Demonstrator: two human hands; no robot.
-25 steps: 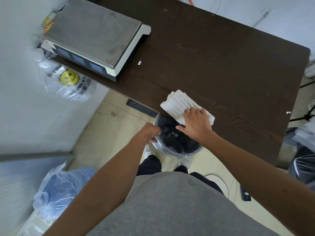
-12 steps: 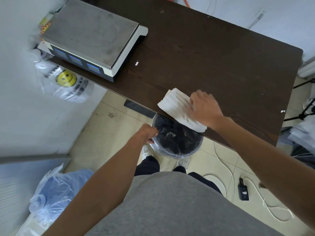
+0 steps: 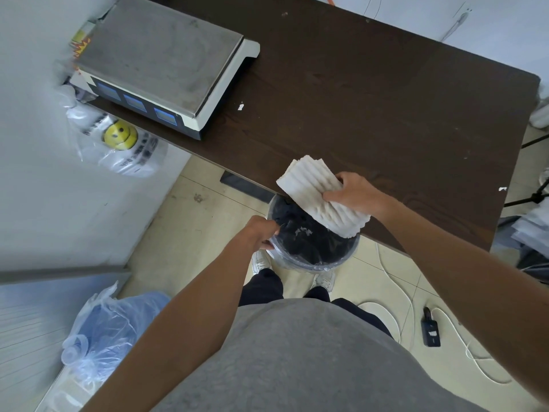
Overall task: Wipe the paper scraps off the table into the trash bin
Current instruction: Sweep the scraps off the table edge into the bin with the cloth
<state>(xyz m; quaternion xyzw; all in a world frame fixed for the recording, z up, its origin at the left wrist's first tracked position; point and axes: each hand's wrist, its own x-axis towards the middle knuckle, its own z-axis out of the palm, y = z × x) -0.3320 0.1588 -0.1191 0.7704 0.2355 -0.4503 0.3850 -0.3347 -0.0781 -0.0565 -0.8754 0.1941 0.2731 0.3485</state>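
Bench [image 3: 371,99]: dark brown wood in the head view, its near edge running diagonally from the left down to the right.
Trash bin [image 3: 315,264]: round, with a black liner and a clear one, tucked just under the near bench edge. I cannot tell whether it stands on the floor.
White bits [image 3: 303,231]: lying inside the bin on the black liner.
Cloth [image 3: 309,185]: white, ribbed and folded. Its far part lies on the bench and its near end hangs past the edge over the bin's mouth.
Left hand [image 3: 261,233]: fingers curled round the bin's left rim, gripping it.
Right hand [image 3: 356,193]: clasps the cloth's right side, thumb on the far edge and fingers curled over the top.
Paper scrap [image 3: 240,107]: small and white, on the bench just right of the scale, well apart from the cloth.
Second scrap [image 3: 502,189]: at the bench's right edge.
Scale [image 3: 160,60]: steel-topped, at the bench's left end, with three blue displays on its near side.
Smiley bag [image 3: 118,138]: clear plastic, hanging below the left end.
Blue bag [image 3: 113,325]: on the floor at lower left.
White cable [image 3: 398,281]: looped on the floor, right of the shoes.
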